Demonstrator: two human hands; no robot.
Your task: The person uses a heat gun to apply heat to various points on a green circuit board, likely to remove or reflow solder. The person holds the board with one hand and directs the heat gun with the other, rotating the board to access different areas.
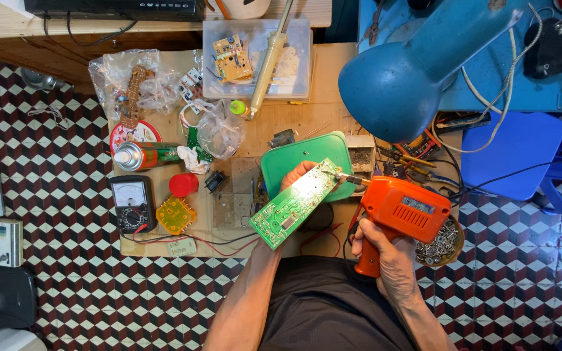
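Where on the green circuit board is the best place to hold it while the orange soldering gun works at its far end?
Grip the circuit board by its long edges near the middle, coming from underneath on the left, as the left hand does. It is a thin, flat strip, tilted up, so edge contact keeps fingers off the parts. The soldering gun in the right hand touches the upper right end, so stay clear of that.

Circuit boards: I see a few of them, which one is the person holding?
The long green circuit board, tilted in the left hand, with the orange soldering gun tip touching it. The small tan board just lies in the clear plastic box.
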